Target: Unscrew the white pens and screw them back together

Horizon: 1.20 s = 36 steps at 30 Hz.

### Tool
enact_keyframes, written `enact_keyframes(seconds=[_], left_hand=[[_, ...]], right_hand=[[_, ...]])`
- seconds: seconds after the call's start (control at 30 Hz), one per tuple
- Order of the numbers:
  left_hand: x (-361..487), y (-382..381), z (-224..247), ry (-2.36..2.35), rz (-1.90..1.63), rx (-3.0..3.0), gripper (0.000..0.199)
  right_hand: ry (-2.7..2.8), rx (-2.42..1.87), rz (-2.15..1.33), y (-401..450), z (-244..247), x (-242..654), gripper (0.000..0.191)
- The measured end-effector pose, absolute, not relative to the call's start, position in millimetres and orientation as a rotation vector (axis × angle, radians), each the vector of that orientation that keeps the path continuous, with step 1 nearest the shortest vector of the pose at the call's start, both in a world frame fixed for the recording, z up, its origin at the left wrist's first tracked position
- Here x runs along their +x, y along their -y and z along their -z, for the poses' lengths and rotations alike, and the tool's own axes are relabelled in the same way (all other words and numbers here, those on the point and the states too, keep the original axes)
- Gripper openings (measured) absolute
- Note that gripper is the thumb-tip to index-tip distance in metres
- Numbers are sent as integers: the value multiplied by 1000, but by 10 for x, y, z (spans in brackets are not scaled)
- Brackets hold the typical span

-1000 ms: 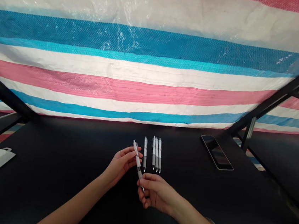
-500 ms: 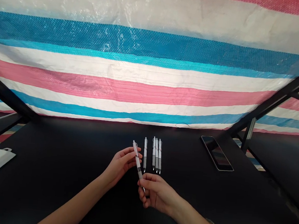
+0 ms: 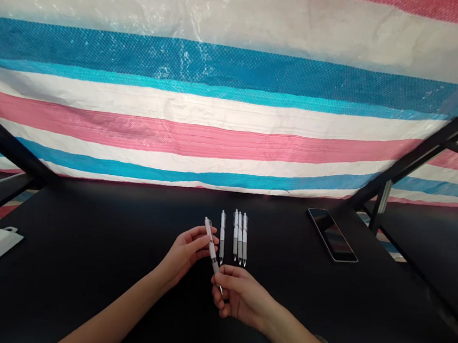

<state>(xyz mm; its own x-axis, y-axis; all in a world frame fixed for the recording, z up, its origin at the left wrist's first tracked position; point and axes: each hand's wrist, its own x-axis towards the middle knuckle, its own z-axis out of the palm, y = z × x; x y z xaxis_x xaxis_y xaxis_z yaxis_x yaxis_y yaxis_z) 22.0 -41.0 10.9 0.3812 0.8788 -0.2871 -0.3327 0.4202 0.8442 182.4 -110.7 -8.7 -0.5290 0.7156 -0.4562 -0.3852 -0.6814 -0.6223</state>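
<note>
Striped sheeting [image 3: 216, 140] hangs beyond the black table [image 3: 301, 296], above which fingers of the left hand [image 3: 182, 255] and right hand [image 3: 243, 297] pinch one slanted pen [image 3: 210, 242], near and left of four lying pens [image 3: 239, 239].

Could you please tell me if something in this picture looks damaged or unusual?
Yes: the held pen, gripped by the left hand and right hand, shows a dark band between white barrel and grey grip, perhaps a gap. The four lying pens show none there.

White pen [image 3: 211, 248] in left hand [image 3: 185, 251] and right hand [image 3: 243, 294]
</note>
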Motion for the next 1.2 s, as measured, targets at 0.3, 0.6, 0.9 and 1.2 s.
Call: enact_keyframes(seconds=[0.3, 0.6, 0.9, 1.2], left_hand=[[224, 419, -79, -828, -872, 832, 27], [217, 412, -65, -821, -863, 824, 26], [236, 423, -91, -852, -898, 787, 25], [231, 410, -66, -842, -907, 789, 26]], right_hand=[[583, -940, -2234, 1102, 96, 1831, 29], [550, -926, -2229, 1096, 85, 1830, 33], [609, -953, -2162, 1102, 102, 1831, 31], [585, -985, -2116, 1090, 90, 1831, 30]])
